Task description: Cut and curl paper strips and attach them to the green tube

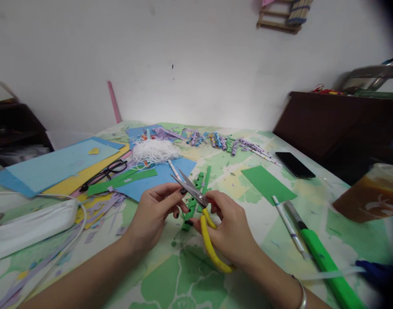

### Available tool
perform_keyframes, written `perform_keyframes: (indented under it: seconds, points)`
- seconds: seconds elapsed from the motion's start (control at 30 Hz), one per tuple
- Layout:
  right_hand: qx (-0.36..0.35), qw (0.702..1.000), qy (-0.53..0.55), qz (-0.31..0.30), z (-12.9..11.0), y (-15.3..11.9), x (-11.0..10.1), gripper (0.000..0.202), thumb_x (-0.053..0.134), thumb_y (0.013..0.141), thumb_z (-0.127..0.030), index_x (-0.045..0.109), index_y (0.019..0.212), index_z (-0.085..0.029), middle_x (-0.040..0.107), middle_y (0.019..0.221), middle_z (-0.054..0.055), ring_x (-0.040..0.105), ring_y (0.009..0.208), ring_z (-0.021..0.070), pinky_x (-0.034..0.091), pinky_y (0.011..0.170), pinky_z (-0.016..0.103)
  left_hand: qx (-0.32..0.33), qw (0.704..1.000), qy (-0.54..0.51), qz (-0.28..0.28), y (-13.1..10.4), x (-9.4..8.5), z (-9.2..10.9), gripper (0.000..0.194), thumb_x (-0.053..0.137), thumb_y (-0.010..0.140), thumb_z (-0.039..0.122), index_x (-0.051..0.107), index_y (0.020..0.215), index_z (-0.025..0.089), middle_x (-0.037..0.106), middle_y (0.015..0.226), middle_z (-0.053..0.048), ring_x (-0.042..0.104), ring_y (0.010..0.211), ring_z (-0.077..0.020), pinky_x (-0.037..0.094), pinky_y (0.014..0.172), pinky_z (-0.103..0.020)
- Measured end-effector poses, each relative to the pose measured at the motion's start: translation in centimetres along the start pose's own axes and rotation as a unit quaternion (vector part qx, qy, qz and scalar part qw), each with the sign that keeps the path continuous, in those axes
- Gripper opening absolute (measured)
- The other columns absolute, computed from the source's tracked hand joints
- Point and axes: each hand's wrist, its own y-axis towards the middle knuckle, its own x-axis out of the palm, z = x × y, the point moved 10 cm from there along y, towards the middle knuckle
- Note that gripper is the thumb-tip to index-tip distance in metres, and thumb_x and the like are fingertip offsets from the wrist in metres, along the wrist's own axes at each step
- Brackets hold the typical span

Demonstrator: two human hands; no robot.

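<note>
Yellow-handled scissors (pixel 208 249) are in my right hand (pixel 233 225), which grips them around the pivot and upper handles. Their blades stand a little apart and point up to the left. My left hand (pixel 156 210) is closed in a pinch right at the lower blade, thumb against it; whatever lies between its fingertips, if anything, is too small to make out. Beneath the scissors, a green paper roll (pixel 188 216) with cut bits lies on the table, partly hidden by the blades and hands. A narrow green paper strip (pixel 207 182) lies beside it.
White string (pixel 155 151) is heaped behind. Curled paper pieces (pixel 217 140) line the back. Coloured sheets (pixel 61 161) and glasses (pixel 103 174) lie left. At right are a green sheet (pixel 267 183), a phone (pixel 294 164), a pen (pixel 288 225), a green-handled knife (pixel 321 257) and a drink cup (pixel 370 193).
</note>
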Motion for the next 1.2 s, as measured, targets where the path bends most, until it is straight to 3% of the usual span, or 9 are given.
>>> perform_keyframes:
  seconds: [0.5, 0.83, 0.97, 1.2]
  points:
    - [-0.017, 1.0, -0.016, 0.02, 0.0, -0.1, -0.5, 0.031, 0.069, 0.067, -0.025, 0.059, 0.096, -0.018, 0.061, 0.077, 0.002, 0.052, 0.063, 0.0139, 0.04, 0.057, 0.025, 0.012, 1.0, -0.01, 0.01, 0.3, -0.5, 0.3, 0.01, 0.074, 0.066, 0.023, 0.071, 0.073, 0.018, 0.063, 0.05, 0.001, 0.056, 0.046, -0.008, 0.035, 0.042, -0.016]
    - [0.004, 1.0, -0.019, -0.009, 0.3, 0.2, -0.3, 0.024, 0.068, 0.068, -0.025, 0.061, 0.09, -0.019, 0.057, 0.067, -0.001, 0.049, 0.058, 0.0122, 0.033, 0.052, 0.023, 0.012, 0.999, -0.013, 0.045, 0.5, -1.3, 0.7, 0.014, 0.076, 0.062, 0.023, 0.071, 0.073, 0.016, 0.061, 0.05, 0.001, 0.056, 0.045, -0.0086, 0.035, 0.041, -0.016]
    - [0.025, 1.0, -0.001, -0.016, 0.8, 0.2, -0.2, 0.019, 0.066, 0.069, -0.027, 0.059, 0.084, -0.019, 0.053, 0.062, -0.003, 0.046, 0.055, 0.0114, 0.031, 0.051, 0.022, 0.015, 0.999, -0.01, 0.039, 0.6, -1.2, 0.9, 0.013, 0.076, 0.063, 0.023, 0.071, 0.072, 0.015, 0.067, 0.063, -0.001, 0.057, 0.046, -0.008, 0.036, 0.041, -0.016]
    - [0.037, 0.999, 0.0, -0.022, 1.0, 0.1, 0.0, 0.033, 0.069, 0.066, -0.028, 0.056, 0.095, -0.02, 0.058, 0.08, 0.001, 0.05, 0.066, 0.0144, 0.035, 0.055, 0.024, 0.014, 1.0, 0.006, 0.02, 0.5, -0.8, 1.0, 0.011, 0.074, 0.067, 0.022, 0.071, 0.074, 0.015, 0.067, 0.067, -0.001, 0.056, 0.046, -0.0068, 0.035, 0.041, -0.016]
